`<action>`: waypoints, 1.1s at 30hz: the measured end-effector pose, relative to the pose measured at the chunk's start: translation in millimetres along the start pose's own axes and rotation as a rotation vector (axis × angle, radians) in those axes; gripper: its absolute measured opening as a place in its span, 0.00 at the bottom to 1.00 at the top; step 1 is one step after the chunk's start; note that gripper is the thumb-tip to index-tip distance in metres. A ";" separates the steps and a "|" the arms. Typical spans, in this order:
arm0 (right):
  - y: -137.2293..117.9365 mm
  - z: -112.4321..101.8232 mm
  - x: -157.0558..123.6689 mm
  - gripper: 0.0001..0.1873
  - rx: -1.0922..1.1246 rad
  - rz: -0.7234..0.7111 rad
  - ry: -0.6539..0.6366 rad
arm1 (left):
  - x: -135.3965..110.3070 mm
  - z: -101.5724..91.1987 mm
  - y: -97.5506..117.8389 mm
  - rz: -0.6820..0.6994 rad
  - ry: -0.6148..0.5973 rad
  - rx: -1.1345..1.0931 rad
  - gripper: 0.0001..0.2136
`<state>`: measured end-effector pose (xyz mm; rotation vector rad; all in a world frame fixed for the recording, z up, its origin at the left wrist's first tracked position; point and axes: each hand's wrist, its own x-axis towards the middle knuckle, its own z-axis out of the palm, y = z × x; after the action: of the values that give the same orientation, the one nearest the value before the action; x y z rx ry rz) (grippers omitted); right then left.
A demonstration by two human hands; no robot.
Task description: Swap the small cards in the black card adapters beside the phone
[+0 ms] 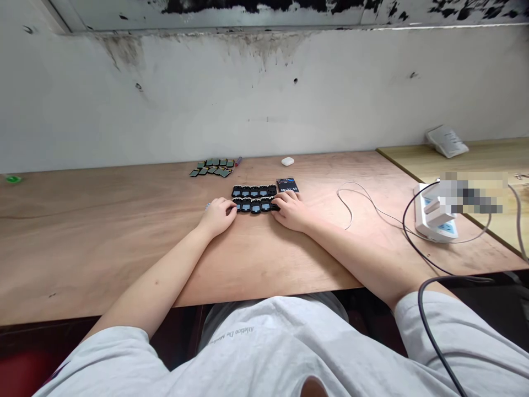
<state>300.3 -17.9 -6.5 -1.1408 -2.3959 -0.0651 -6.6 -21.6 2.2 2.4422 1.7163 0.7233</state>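
Two rows of small black parts with bluish windows lie on the wooden table. My left hand rests at the left end of the near row, fingers curled and touching the end piece. At the right end sits my right hand, its fingers curled against the last piece. A phone with a lit timer screen lies just behind my right hand. Farther back is a loose pile of greenish flat parts with a small pen-like thing beside it.
A small white case lies near the wall. A white power strip with plugs sits at the right, with white and black cables trailing across the table. A second lighter table holds a white device. A green object lies far left.
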 end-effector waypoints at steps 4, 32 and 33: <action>-3.3 0.6 4.5 0.20 -0.064 0.069 -0.030 | 0.3 1.0 -0.4 0.077 -0.013 -0.045 0.16; -6.4 1.3 4.3 0.21 -0.129 0.079 0.020 | 8.4 -20.4 -51.7 -0.369 -0.044 0.329 0.17; -6.0 0.6 3.6 0.21 -0.129 0.076 0.027 | 7.8 -20.4 -49.9 -0.360 -0.043 0.343 0.17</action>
<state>293.6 -19.1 -4.5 -1.2804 -2.3504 -0.2120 -56.5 -0.1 6.9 2.2080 2.3391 0.3569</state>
